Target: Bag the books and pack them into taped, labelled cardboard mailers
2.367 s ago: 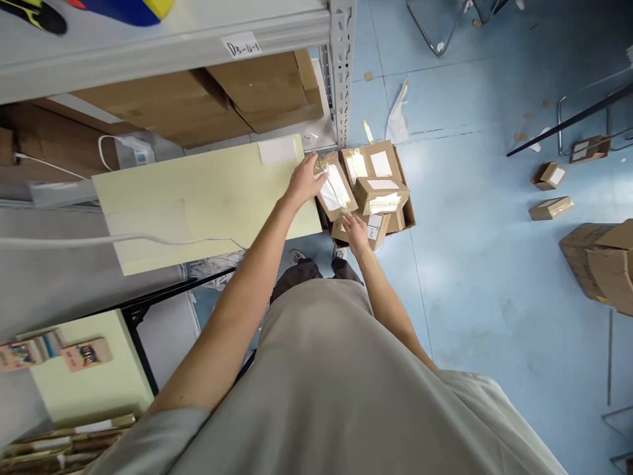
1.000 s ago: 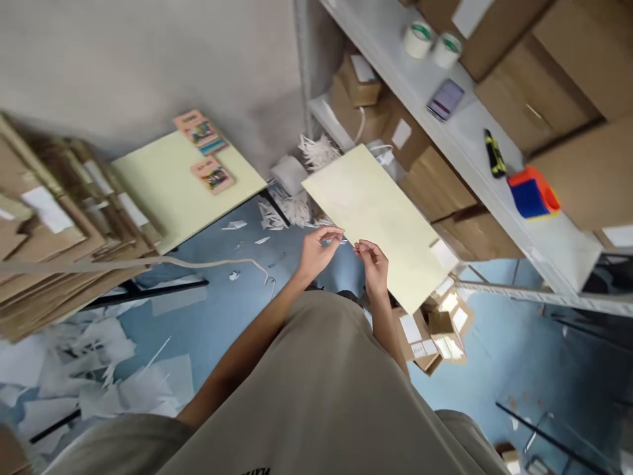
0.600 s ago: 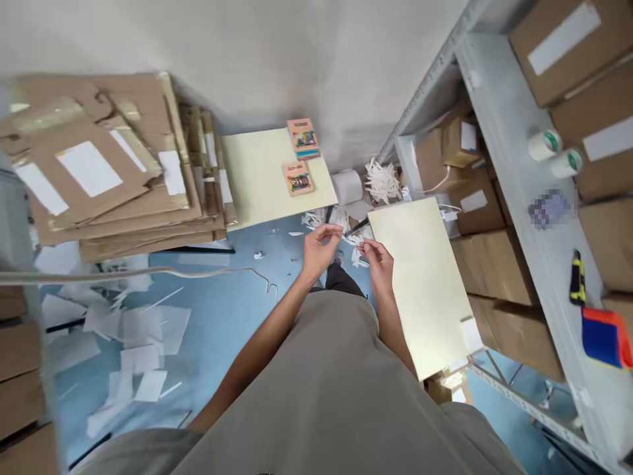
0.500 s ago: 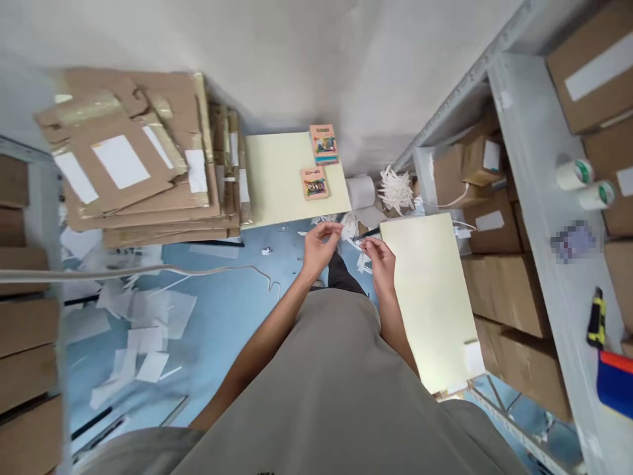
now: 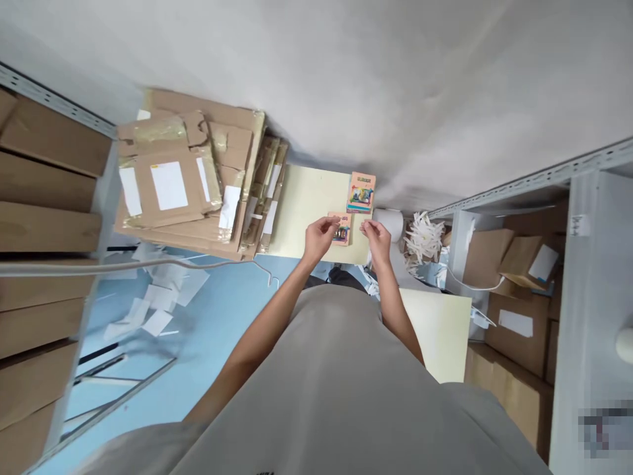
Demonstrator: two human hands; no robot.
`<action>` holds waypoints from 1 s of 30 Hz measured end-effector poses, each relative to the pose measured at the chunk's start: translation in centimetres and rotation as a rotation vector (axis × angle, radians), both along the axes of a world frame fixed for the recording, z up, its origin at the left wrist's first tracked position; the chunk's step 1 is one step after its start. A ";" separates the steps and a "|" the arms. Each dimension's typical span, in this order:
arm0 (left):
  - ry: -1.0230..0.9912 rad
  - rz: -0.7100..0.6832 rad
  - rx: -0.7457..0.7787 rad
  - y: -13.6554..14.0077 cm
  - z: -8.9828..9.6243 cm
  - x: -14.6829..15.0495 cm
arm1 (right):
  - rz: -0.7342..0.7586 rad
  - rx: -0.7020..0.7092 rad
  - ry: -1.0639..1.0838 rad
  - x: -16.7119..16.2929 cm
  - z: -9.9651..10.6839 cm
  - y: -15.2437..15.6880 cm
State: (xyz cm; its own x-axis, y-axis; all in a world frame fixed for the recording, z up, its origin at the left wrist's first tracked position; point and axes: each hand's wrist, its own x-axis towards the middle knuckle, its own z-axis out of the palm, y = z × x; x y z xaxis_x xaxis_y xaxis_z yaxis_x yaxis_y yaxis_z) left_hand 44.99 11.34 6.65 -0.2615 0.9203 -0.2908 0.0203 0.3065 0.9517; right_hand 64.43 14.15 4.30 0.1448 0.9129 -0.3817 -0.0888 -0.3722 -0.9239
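My left hand (image 5: 319, 239) has thumb and fingertips pinched together over the lower small orange box (image 5: 342, 233), hiding its left part. My right hand (image 5: 378, 240), also in a pinch, hovers a short way off, by the right edge of the pale yellow board (image 5: 309, 198). Whatever either pinch may hold is too small or thin to make out. Behind the hands, a second orange box (image 5: 361, 192) with a colourful picture lies near the board's far right corner.
Flattened cardboard boxes (image 5: 168, 191) are stacked to the left of the board. A white roll (image 5: 390, 223) and shredded paper (image 5: 424, 239) sit on its right. Shelves with brown cartons (image 5: 39, 231) flank both sides. Paper scraps (image 5: 161, 297) litter the blue floor.
The view has tipped and turned, so the board and its boxes appear closer behind my hands. My left hand now overlaps the lower orange box. Both hands stay pinched, slightly farther apart.
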 end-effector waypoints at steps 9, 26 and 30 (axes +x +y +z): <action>0.149 -0.097 -0.207 10.6 -8.3 1.7 | 0.046 -0.150 -0.429 0.7 -6.9 12.7; 0.422 -0.444 -0.135 9.6 -11.3 5.7 | 0.045 -0.278 -0.604 1.6 -7.2 9.8; 0.324 -0.308 -0.145 8.7 -10.2 6.3 | -0.072 -0.185 -0.461 3.0 -5.5 6.5</action>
State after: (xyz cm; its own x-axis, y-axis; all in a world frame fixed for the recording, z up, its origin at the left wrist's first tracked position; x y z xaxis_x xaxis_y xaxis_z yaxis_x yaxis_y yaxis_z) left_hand 51.26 20.04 -3.56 -0.0809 0.9253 -0.3705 0.4206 0.3687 0.8289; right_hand 67.47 20.65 -1.25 0.3965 0.8175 -0.4177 0.2816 -0.5413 -0.7922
